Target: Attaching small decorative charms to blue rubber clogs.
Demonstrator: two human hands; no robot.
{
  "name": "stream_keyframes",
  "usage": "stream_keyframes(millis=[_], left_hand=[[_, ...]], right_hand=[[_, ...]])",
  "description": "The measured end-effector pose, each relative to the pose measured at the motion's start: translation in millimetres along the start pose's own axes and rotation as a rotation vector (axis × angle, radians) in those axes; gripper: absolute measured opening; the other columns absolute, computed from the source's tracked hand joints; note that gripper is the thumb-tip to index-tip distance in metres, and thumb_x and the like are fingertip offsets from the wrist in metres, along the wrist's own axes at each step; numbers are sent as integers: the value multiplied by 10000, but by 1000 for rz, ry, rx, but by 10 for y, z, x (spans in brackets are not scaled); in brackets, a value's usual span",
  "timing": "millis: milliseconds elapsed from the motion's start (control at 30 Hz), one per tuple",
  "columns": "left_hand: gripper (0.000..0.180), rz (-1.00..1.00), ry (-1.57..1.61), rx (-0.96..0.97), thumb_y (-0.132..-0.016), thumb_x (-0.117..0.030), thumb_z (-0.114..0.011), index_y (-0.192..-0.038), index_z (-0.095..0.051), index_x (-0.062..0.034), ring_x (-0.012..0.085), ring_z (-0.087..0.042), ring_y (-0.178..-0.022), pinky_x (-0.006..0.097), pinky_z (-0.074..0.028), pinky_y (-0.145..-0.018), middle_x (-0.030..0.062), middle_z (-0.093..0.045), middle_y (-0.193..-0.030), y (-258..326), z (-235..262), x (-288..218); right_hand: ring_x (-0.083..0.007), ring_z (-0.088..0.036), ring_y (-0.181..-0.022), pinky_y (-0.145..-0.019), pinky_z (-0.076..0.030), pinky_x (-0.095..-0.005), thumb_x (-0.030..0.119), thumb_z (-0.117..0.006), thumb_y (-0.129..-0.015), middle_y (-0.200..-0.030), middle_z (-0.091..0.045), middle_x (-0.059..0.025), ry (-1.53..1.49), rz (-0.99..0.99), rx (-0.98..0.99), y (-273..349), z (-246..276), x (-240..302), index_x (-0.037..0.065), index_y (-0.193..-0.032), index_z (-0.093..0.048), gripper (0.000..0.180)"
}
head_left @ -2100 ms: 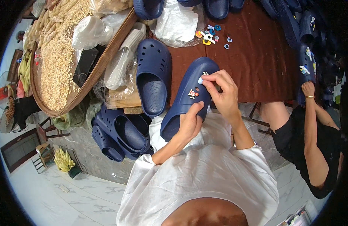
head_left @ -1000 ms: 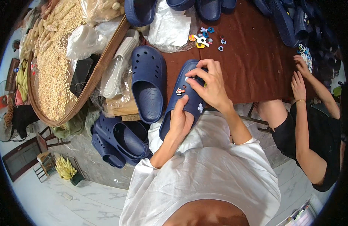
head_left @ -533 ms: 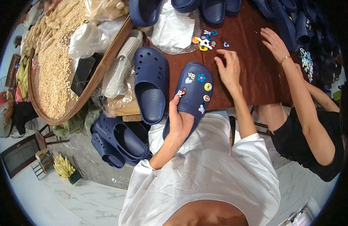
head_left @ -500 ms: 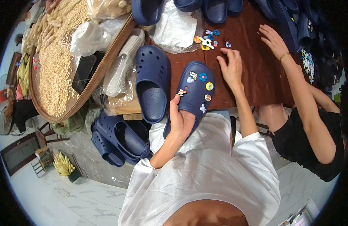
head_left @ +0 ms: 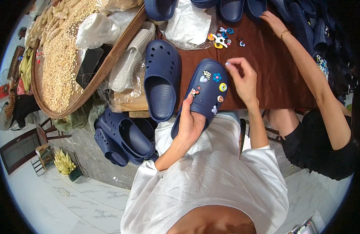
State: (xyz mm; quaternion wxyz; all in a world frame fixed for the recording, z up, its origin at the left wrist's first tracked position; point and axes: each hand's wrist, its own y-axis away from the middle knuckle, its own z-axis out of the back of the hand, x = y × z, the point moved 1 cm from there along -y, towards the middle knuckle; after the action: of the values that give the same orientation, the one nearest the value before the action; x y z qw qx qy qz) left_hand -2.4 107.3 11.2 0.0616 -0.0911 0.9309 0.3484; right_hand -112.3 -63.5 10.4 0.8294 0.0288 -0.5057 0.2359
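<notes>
My left hand (head_left: 191, 123) grips a navy clog (head_left: 206, 99) in front of me. Its thumb lies on the upper beside a small red-and-white charm (head_left: 194, 92), while the other fingers are tucked inside the shoe. Several more charms dot the upper, among them a blue flower (head_left: 217, 77) and a yellow ring (head_left: 223, 87). Just right of the toe, my right hand (head_left: 244, 78) is raised with thumb and forefinger pinched; a tiny pale spot shows at the tips, too small to name. A plain navy clog (head_left: 162, 84) rests to the left, its holes bare.
Loose charms (head_left: 221, 38) lie on the brown cloth (head_left: 277, 78). A co-worker's hand (head_left: 274, 24) reaches toward clogs (head_left: 256, 9) at the back. At left are a tray (head_left: 76, 100) of pale kernels, a plastic-wrapped white shoe (head_left: 129, 64) and hanging clogs (head_left: 129, 136).
My right hand has come from near the loose charms to beside the clog's toe, its fingers now pinched. The co-worker's hand has moved farther back toward the clogs. My left hand keeps its grip.
</notes>
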Motion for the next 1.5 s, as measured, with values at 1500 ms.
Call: stream_keyframes(millis=[1500], left_hand=[[535,-133,-335,10,-1027,-306,-556,-1438,-408,3,213,-497,-1302,389,-387,-1107,114,-506,-1408,200,26,249]], right_hand=[[-262,-557,-960,-878,-428,-404,196,-796,-790,-1023,-557,-69,13,-9,197,414,-40,600,82,-1052,-601,346]])
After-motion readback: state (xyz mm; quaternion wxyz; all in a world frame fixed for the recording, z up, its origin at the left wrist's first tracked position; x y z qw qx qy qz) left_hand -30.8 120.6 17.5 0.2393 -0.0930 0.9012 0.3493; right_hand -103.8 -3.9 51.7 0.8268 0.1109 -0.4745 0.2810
